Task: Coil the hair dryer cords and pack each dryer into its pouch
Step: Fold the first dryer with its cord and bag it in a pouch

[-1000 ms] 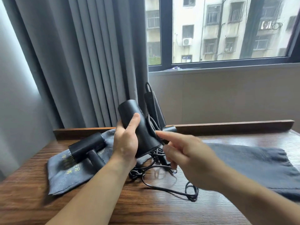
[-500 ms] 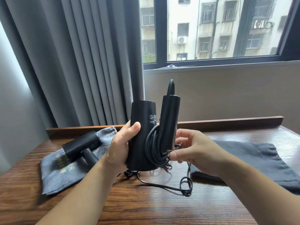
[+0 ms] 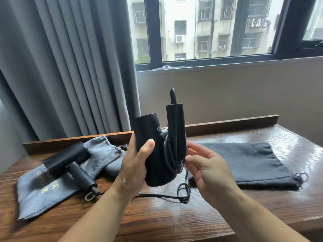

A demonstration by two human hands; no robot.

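We start at the fingers [image 3: 148,145] of the left hand [image 3: 134,165]. They are curled round the barrel of the hair dryer [image 3: 153,154], thumb across the front, the rest hidden behind it. We read that grip as a stand: it holds the dryer upright and clear of the worktop [image 3: 174,220], so the other hand has room to wind. The handle [image 3: 174,123] is folded up alongside the barrel, which gives a slim post to wrap on.

The right hand [image 3: 209,170] sits just beside that handle. Its thumb and forefinger are drawn narrow and seem to pinch the cord [image 3: 172,159] at the edge of the loops already lying round the handle. The other fingers hang loosely curled. We take the pinch as a way of pinning the turns so they do not slip while the slack is drawn up.

Below the hands the rest of the cord drops to the worktop and ends in a small knot of loops, so we judge the coiling only partly done.

Further out, the dark pouch [image 3: 244,161] lies flat just to the right of the hands, within easy reach and probably meant for this dryer. On the left a second dryer [image 3: 64,159] rests on a grey pouch [image 3: 35,194], handle unfolded and not yet packed. We cannot follow its cord.
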